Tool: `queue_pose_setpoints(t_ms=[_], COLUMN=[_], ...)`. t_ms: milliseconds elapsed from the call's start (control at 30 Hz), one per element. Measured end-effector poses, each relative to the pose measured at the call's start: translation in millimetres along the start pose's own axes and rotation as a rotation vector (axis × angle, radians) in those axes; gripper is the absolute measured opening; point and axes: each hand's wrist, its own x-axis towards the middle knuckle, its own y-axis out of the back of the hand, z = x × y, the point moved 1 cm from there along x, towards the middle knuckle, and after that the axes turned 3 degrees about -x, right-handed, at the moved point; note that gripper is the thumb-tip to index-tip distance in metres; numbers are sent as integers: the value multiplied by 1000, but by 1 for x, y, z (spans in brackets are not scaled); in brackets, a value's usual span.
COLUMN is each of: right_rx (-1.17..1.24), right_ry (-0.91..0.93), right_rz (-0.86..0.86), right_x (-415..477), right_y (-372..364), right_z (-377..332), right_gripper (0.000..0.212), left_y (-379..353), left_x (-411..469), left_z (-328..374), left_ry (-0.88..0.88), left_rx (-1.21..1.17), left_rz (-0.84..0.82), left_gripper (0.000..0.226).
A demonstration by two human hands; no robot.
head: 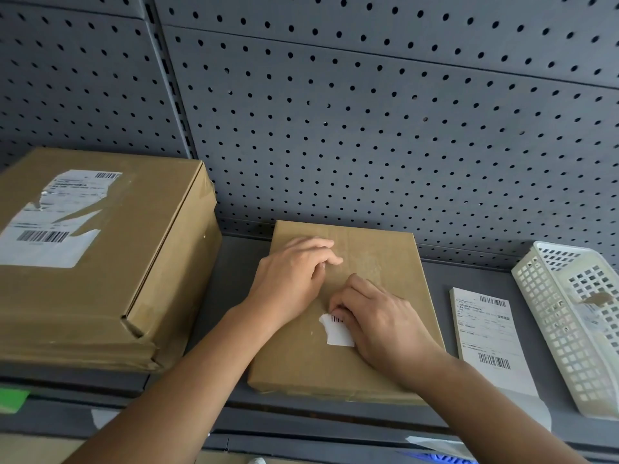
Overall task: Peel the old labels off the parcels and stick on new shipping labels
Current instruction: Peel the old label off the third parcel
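Label scrap (338, 331) under right hand (378, 323) fingertips on parcel (294, 356)

Soft, even light, fairly bright; no hard shadows. Shelf (234, 262) slightly darker beside big box (160, 262). Sheen on its taped label (50, 216). Pegboard (368, 128) seams bow, wide-angle. Fine print smeared; corners soft.

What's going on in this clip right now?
A person is stripping an old label from the flat parcel on the shelf. The left hand rests on it, while the right hand picks at the last white label scrap. The bigger box still carries its torn label; fresh labels wait on the right.
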Motion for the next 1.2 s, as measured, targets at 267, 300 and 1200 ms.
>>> queue_pose_setpoints(t_ms=[267, 300, 1200], right_rx=[-60, -83, 282], right_ry=[104, 119, 54], right_rz=[21, 21, -58], right_x=[6, 7, -21], right_y=[7, 5, 24], right_z=[-1, -1, 5], right_gripper=[14, 16, 15], left_y=[0, 0, 1], left_x=[0, 0, 0], left_z=[0, 0, 2], left_ry=[-4, -2, 22], left_rx=[-15, -14, -18], left_rz=[7, 6, 1], left_gripper=[34, 34, 35])
